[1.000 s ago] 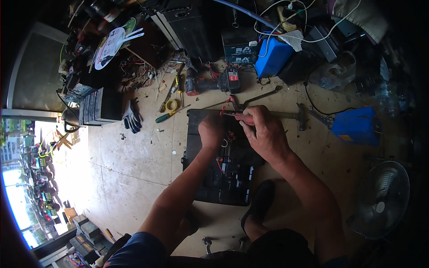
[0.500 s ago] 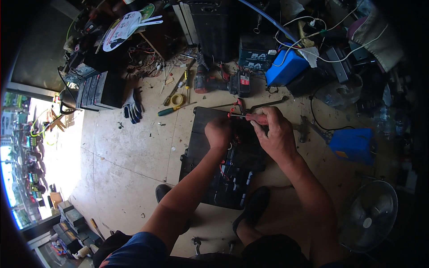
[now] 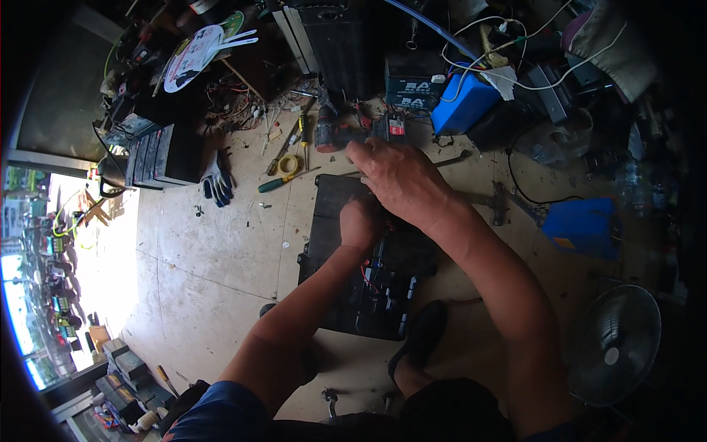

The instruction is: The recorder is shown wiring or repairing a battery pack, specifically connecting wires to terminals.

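A black plastic case (image 3: 324,243) with battery-like blocks and thin red wires in its lower part lies on the floor between my feet. My left hand (image 3: 359,222) is closed over its upper middle, fingertips lost in shadow; what they pinch cannot be made out. My right hand (image 3: 401,177) is above the case's far edge with its fingers curled, back of the hand upward. Whatever it grips is hidden beneath it; the red-handled screwdriver from the earlier frame does not show clearly now. Just beyond it lies a cordless drill (image 3: 328,131) with a black and red battery pack (image 3: 396,129).
A green-handled screwdriver (image 3: 276,184), a yellow tape roll (image 3: 288,164) and a work glove (image 3: 216,180) lie far left of the case. A hammer (image 3: 498,204) and a blue pack (image 3: 582,227) are on the right. A fan (image 3: 613,355) stands near right.
My right hand has moved left and away from me, turning over so that the red screwdriver it held is out of sight. My left hand stays at the case.
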Available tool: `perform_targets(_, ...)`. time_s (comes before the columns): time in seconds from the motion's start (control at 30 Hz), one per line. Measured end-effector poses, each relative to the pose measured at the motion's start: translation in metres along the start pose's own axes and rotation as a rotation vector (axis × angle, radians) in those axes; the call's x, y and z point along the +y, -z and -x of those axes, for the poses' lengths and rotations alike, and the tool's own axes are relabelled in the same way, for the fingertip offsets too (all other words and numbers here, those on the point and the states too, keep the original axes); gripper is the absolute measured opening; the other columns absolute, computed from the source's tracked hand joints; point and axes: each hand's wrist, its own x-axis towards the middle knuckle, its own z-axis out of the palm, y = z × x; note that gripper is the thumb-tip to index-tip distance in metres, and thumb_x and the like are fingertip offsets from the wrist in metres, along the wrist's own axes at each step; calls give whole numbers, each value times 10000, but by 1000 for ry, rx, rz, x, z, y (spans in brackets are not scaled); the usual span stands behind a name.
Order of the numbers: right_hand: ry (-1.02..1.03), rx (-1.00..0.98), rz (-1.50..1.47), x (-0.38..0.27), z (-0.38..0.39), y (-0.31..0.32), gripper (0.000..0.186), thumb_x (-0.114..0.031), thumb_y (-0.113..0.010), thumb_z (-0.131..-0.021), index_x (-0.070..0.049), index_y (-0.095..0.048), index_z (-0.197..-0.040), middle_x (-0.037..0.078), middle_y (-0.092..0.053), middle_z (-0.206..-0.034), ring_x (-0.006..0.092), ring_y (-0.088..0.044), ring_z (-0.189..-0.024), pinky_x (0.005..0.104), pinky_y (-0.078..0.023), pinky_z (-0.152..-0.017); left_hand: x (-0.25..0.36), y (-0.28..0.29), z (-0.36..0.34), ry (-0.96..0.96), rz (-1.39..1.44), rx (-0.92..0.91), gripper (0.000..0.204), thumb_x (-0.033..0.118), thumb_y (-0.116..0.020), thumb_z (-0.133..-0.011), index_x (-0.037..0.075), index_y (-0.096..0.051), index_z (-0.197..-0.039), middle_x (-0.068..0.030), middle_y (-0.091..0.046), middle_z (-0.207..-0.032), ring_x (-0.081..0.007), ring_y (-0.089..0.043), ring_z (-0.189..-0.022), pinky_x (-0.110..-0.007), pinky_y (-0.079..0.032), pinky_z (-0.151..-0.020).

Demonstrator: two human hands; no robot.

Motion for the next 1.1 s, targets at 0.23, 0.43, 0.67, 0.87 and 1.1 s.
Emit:
perform_targets(0.23, -48, 15, -31, 11, 10, -2, 305, -6, -684, -859, -64, -497, -1092, 141, -656, -951, 330, -705, -896, 430, -581, -772, 1, 33, -28, -153, -286, -187, 161, 282, -702, -820, 127, -739, -847, -115, -724, -830, -355, -698, -789, -469, -545, -706)
perform_targets(0.43, -57, 39, -53, 14, 14, -1, 333, -27, -710, -852, -73, -487, -1096, 125, -659, -931, 328, -701, -907, 434, -573, -776, -27, 51, -64, -456, -429, -335, 181, 330, -700, -820, 164, -746, -875, -105, -729, -856, -325, -710, -791, -437, -554, -699)
perform_targets(0.67, -53, 36, -100, 21, 14, -4, 328, -52, -725, -858, -71, -488, -1083, 124, -666, -916, 321, -704, -887, 429, -573, -766, -42, 42, -82, -454, -327, -355, 301, 373, -767, -767, 137, -744, -952, -123, -733, -884, -348, -708, -836, -456, -551, -736)
perform_targets(0.87, -56, -70, -73, 15, 6, 4, 348, -57, -733, -855, -79, -497, -1109, 124, -673, -926, 328, -701, -886, 438, -565, -770, -8, 46, -69, 7, -154, -264, 480, 425, -752, -789, 137, -674, -1165, -178, -729, -1066, -377, -694, -1018, -476, -556, -867)
perform_targets(1.1, -32, -138, -137, -1, 1, 6, 348, -105, -715, -888, -89, -522, -1177, 131, -679, -950, 335, -696, -891, 441, -563, -768, -57, 15, -87, -238, -191, -288, 461, 413, -773, -774, 146, -684, -1139, -145, -730, -1064, -347, -699, -1015, -455, -561, -859)
